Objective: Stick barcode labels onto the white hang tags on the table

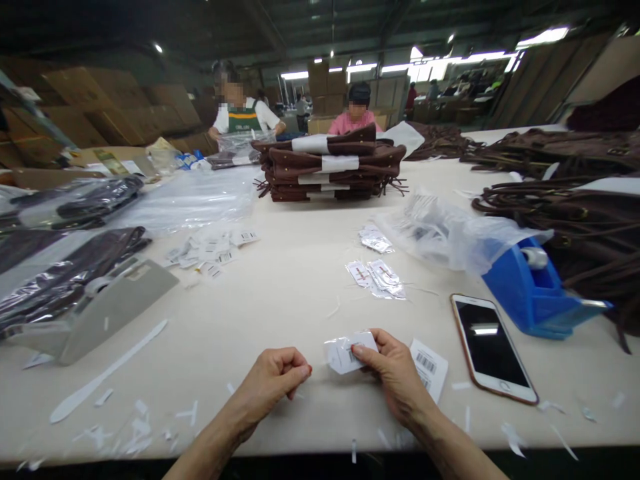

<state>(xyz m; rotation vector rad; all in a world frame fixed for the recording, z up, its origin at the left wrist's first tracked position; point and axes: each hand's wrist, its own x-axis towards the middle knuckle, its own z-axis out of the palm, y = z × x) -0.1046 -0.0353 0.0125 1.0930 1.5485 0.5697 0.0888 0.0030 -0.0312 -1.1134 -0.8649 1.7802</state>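
Between the thumb and fingers of my right hand (395, 367) is a white barcode tag in a small clear plastic sleeve (345, 353). Its loose end points left, toward my other hand. My left hand (277, 380) is closed in a pinch just above the table; what it holds, if anything, is too small to make out. Partly behind my right wrist lies a sheet of barcode labels (430, 365). Further back are sleeved tags (383, 279) in a loose pile, and another small stack of tags (375, 239) lies beyond them.
A phone (493, 347) and a blue tape dispenser (535, 287) stand on the right, a grey tape dispenser (120, 300) on the left. Loose barcode labels (210, 250) lie left of centre. Folded brown bags (330, 167) are stacked ahead. Two people sit across the table.
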